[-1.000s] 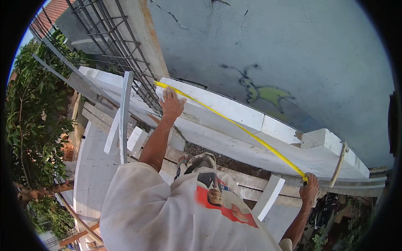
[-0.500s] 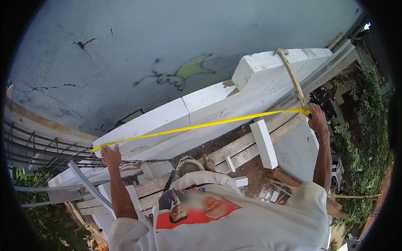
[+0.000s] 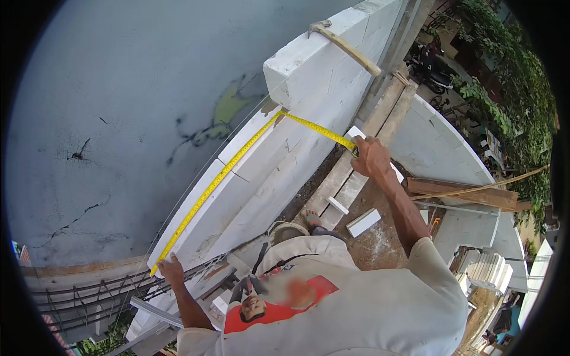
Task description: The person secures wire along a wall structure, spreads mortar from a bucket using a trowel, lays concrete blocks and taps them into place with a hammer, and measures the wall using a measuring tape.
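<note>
A yellow tape measure (image 3: 211,188) lies along the top of the white block wall (image 3: 249,172). Its blade bends sharply near the foot of a raised white block (image 3: 297,74), then slants down to its case. My right hand (image 3: 373,157) is wrapped round that case, in front of the wall. At the wall's near left end, my left hand (image 3: 171,271) pinches the blade's end against the block edge. A hammer (image 3: 344,46) with a wooden handle rests across the raised blocks, its handle jutting over the front face.
A string line (image 3: 196,169) runs along the wall's back edge, before a cracked grey wall (image 3: 119,89). Rebar (image 3: 77,296) sticks out at the left. Wooden planks (image 3: 356,172) form a walkway below, with a loose white block (image 3: 363,222) nearby. A motorcycle (image 3: 430,65) stands beyond.
The blade was stretched straight in front of the wall; now it lies along the top and bends at the raised block. My right hand has come closer in. The view has turned right.
</note>
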{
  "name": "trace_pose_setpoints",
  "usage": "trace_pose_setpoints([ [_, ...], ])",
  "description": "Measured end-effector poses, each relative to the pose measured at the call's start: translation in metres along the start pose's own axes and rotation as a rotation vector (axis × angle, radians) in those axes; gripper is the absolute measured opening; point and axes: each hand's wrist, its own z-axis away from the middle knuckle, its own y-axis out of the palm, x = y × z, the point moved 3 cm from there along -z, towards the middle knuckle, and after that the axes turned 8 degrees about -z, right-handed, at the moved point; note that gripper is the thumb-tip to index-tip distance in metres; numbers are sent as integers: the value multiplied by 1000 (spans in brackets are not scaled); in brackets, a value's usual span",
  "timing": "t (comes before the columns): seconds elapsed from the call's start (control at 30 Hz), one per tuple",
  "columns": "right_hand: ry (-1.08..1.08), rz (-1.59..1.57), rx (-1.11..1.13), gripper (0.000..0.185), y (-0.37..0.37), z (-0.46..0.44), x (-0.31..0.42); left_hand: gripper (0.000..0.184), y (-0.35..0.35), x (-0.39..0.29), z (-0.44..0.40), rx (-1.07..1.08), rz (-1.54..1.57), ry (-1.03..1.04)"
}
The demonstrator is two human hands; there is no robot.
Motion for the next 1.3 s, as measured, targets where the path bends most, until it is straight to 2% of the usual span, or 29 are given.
trace_pose_setpoints([
  [0.07, 29, 61, -20, 49, 5, -8, 8, 89, 4, 3, -5, -27, 6, 25],
  [0.17, 36, 120, -32, 38, 0, -10, 18, 88, 0, 2, -2, -11, 8, 23],
  [0.3, 55, 134, -16, 37, -2, -7, 25, 90, -1, 2, -1, 46, -6, 28],
  [0.37, 58, 131, -82, 25, 3, -14, 23, 91, 0, 0, -1, 35, -5, 31],
  [0.67, 164, 89, -47, 26, 9, -31, 26, 89, -4, -2, 0, 31, -24, -15],
  [0.93, 158, 50, -58, 29, 9, -30, 19, 89, 6, 4, -4, -57, -39, 57],
  [1.3, 151, 26, -71, 29, 14, -33, 14, 88, -2, -1, -2, 8, -22, 21],
])
